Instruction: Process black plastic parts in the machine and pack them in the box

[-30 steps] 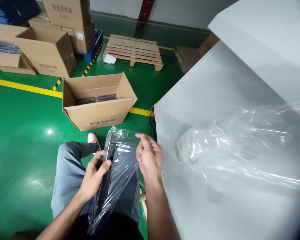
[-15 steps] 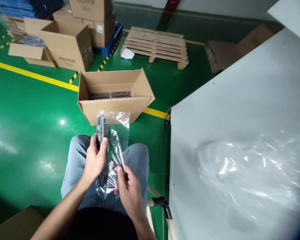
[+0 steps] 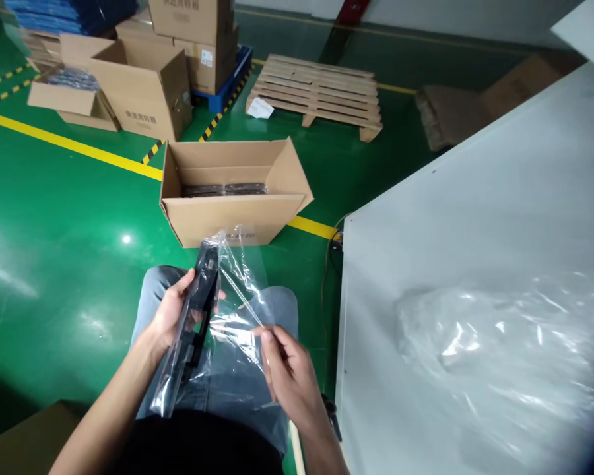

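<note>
A long black plastic part (image 3: 201,290) lies inside a clear plastic bag (image 3: 237,277) above my lap, tilted with its top end to the right. My left hand (image 3: 173,307) is wrapped round the part through the film, its fingertips showing on the far side. The loose film of the bag is pinched by my right hand (image 3: 287,369) and drawn out to the right. Just beyond the bag stands an open cardboard box (image 3: 228,218) with several bagged dark parts (image 3: 225,190) inside.
On my right is a grey-white table (image 3: 386,264) with a pile of clear plastic bags (image 3: 485,349). A wooden pallet (image 3: 317,92), an open carton (image 3: 138,99) and stacked cartons (image 3: 205,46) stand farther back. A cable (image 3: 323,290) runs beside the table.
My right hand has moved right, stretching the bag's film wider. The black part has turned from nearly upright to slanted, and my left hand has shifted slightly left.
</note>
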{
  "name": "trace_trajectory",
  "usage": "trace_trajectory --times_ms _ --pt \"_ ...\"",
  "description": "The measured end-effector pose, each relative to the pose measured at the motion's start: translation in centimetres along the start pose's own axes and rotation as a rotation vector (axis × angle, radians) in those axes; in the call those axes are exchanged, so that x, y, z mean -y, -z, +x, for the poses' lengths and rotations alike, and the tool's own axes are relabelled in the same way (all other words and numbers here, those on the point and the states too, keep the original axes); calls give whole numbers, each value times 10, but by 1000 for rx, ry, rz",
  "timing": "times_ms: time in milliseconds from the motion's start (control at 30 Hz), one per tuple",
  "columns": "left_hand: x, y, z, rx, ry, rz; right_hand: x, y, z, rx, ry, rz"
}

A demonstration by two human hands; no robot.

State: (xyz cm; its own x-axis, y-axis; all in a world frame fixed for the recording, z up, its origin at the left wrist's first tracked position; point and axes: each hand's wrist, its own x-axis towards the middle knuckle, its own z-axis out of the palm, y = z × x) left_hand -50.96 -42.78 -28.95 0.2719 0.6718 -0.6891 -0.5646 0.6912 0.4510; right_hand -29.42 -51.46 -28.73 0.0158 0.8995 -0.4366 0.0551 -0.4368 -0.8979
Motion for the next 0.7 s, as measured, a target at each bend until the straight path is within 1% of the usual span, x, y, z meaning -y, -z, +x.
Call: trace_trajectory --times_ms 67,167,267,367,433,500,600,700 --pt "6 1 0 -53 -28 -11 -7 3 0 -18 -13 -10" --pt "10 1 -3 0 -80 -41 -21 9 -1 0 19 22" --pt "10 4 -5 35 -119 -1 -31 21 1 42 76 46" --pt "9 6 -7 -9 -93 100 -25 37 8 13 174 -23" --pt "12 5 -10 -60 -63 187 -12 43 15 -65 248 -68" --pt "19 2 -14 -88 -56 282 4 40 25 -151 263 -76" --pt "31 -2 -21 -70 -19 389 23 22 43 -199 217 -88" --pt "37 -1 -27 -45 -3 410 29 6 54 -245 230 -109"
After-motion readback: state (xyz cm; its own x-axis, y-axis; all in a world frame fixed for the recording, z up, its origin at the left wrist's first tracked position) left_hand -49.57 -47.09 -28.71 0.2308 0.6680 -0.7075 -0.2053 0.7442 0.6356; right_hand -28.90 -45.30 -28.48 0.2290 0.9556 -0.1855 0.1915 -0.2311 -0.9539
